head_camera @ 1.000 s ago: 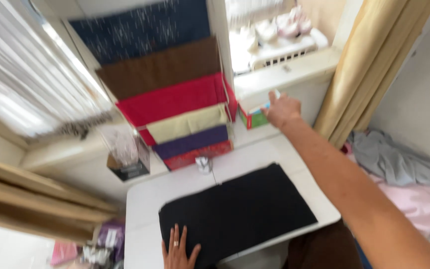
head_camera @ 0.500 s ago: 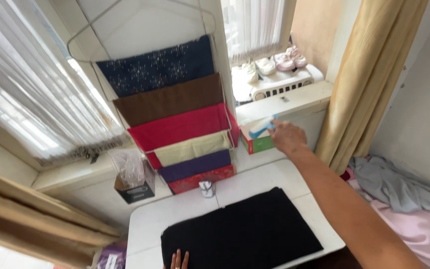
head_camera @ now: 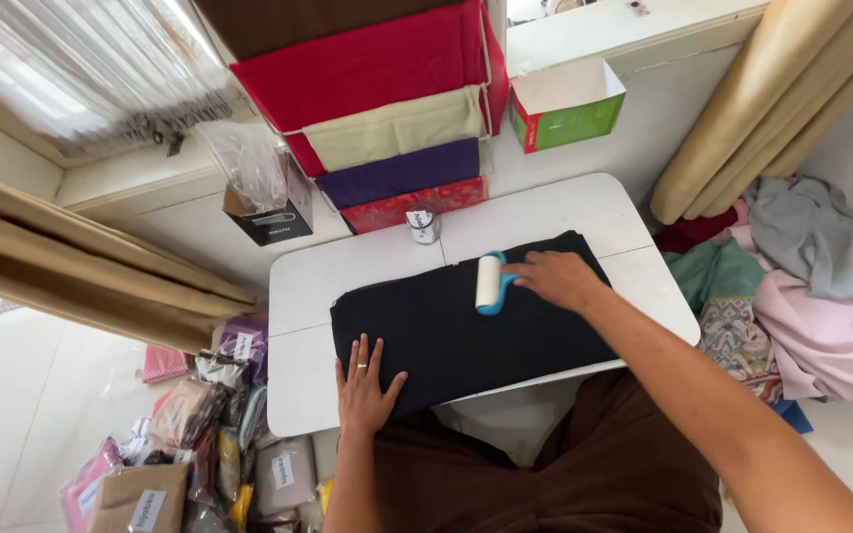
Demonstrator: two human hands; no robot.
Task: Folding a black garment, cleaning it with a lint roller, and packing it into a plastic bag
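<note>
At the far left we see cream curtains [head_camera: 81, 247] and, near the floor, a heap of packaged goods [head_camera: 199, 434]. On the sill sits a black box [head_camera: 273, 212] holding a clear plastic bag [head_camera: 249, 158], and to its right hang folded fabrics in red, cream and purple [head_camera: 387, 109].

On the white tabletop [head_camera: 298, 286] we press our left hand [head_camera: 362, 385] flat on the near left edge of the black cloth [head_camera: 466, 331], fingers spread and holding nothing. The cloth lies across the middle of the tabletop, its near edge reaching the tabletop's near rim. A small white jar [head_camera: 424, 225] stands just beyond the cloth.

Our right hand [head_camera: 555, 278] has its grip closed around the blue handle of the lint roller [head_camera: 489, 281], whose white roll rests on the far part of the cloth.

Further right, a green and red open box [head_camera: 567, 104] stands on the ledge, and a pile of clothes [head_camera: 802, 286] lies by the curtain.

We judge that the sticky roll could drag and bunch the cloth if the left hand's pressure eases, and a long stroke toward the far edge could knock the jar.
</note>
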